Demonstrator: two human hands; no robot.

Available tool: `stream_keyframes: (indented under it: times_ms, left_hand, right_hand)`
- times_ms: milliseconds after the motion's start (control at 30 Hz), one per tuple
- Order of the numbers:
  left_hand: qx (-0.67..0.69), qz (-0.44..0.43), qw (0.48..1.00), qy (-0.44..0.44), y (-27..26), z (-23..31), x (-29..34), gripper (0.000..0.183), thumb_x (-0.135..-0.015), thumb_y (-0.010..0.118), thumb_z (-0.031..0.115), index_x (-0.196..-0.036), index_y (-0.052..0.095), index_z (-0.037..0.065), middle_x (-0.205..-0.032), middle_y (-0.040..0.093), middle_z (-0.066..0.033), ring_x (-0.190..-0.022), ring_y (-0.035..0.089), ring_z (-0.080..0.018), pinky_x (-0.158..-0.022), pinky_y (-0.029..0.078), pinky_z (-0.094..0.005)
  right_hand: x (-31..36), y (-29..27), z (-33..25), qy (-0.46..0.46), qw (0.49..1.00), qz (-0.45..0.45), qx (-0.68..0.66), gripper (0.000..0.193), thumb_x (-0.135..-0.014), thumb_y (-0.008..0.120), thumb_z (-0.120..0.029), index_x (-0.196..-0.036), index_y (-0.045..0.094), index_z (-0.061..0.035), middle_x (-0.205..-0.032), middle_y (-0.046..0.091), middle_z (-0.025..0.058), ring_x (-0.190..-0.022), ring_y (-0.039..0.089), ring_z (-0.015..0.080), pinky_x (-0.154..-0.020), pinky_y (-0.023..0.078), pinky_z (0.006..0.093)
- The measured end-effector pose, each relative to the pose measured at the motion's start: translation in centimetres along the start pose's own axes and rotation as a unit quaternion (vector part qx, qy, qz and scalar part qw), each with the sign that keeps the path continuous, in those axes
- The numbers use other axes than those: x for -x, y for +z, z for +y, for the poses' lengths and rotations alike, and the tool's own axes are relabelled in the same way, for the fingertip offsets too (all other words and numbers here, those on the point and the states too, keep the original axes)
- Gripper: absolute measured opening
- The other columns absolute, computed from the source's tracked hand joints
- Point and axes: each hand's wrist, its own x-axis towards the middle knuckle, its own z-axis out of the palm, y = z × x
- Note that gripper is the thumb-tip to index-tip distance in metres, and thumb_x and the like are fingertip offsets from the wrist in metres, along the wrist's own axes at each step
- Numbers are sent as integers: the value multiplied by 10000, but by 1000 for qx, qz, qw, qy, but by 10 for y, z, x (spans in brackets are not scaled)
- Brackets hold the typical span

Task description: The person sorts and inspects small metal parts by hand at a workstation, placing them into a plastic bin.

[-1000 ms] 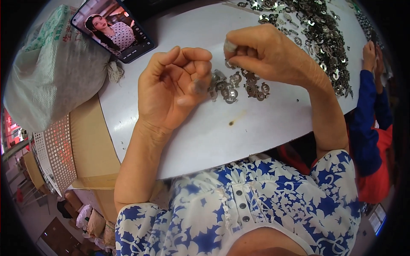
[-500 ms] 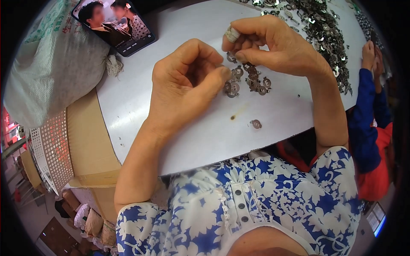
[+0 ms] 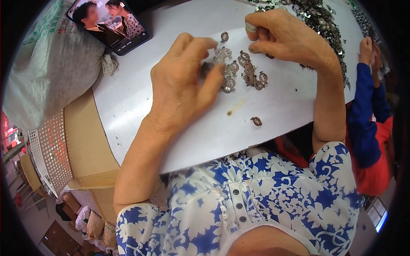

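Observation:
Small round metal clips (image 3: pixel 249 70) with side tabs lie in a loose cluster on the white tabletop (image 3: pixel 171 147). My left hand (image 3: pixel 181 81) is over the cluster's left side, slightly blurred, thumb and fingers apart. A dark clip shows between them; whether it is touched I cannot tell. To the right, my right hand (image 3: pixel 288 40) is closed, with fingers curled toward the thumb and a pale wrap (image 3: pixel 250 27) on one finger. What it holds, if anything, is hidden. Another clip (image 3: pixel 270 56) peeks out below it. One single clip (image 3: pixel 256 121) lies nearer me.
A large heap of metal pieces (image 3: pixel 326 38) spreads at the far right. A phone (image 3: pixel 112 25) playing a video stands at the far left beside a white woven sack (image 3: pixel 55 72). Cardboard (image 3: pixel 87 141) adjoins the table's left edge. Another person's blue sleeve (image 3: pixel 362 115) is at the right.
My hands have moved apart: the right went right and away, and the left's fingers spread. More clips now show between them. The view has shifted slightly.

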Motion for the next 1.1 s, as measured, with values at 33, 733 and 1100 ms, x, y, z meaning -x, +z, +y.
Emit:
stream_keyframes:
  times_ms: [33, 733, 1100]
  left_hand:
    - [-49, -8, 998, 31, 1, 2, -1, 200, -783, 741, 39, -968, 666, 27, -818, 599, -82, -712, 617, -204, -605, 504, -329]
    - [538, -78, 799, -256, -17, -4, -3, 235, -987, 555, 137, -1144, 615, -28, -1030, 716, -190, -843, 714, -192, -568, 503, -237]
    - [637, -59, 694, -331, -10, 15, -8, 520, -1001, 523, 343, -1242, 573, -116, -1119, 637, -213, -780, 611, -196, -559, 421, -235]
  right_hand:
    - [-1, -1, 1, 0, 1000, 0, 18, 210, -851, 744, -80, -856, 554, 11, -667, 557, 57, -579, 528, 142, -561, 447, 298]
    - [-11, 23, -23, -114, 957, 125, -234, 117, -922, 739, -42, -1011, 675, 1, -837, 622, -19, -732, 570, 27, -634, 469, 190]
    - [31, -33, -10, 58, 997, -49, -1, 205, -833, 762, -106, -874, 587, -6, -648, 523, 22, -585, 518, 90, -535, 398, 262]
